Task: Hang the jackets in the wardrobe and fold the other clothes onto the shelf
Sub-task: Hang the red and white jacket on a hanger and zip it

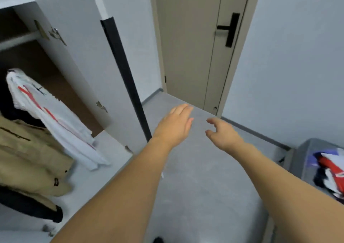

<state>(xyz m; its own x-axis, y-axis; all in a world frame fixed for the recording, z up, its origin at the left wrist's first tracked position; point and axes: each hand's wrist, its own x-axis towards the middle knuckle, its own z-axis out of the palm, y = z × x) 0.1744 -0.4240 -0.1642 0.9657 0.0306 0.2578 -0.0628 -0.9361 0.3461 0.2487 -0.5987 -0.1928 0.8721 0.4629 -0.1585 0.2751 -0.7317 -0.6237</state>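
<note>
Both my arms reach forward over the grey floor. My left hand [174,124] is flat with straight fingers and holds nothing. My right hand [222,133] has loosely curled fingers and is empty too. In the open wardrobe [61,43] on the left hang a white jacket with red stripes [55,120], a beige jacket [28,153] and a dark garment [31,205]. A grey bin [305,155] at the right edge holds a pile of red, white and dark clothes [331,172].
The wardrobe door [119,62] stands open with its black edge just left of my left hand. A shut beige room door [197,43] with a black handle lies ahead. A hanging rail [18,40] runs across the wardrobe's top. Grey floor [201,187] spreads beneath my arms.
</note>
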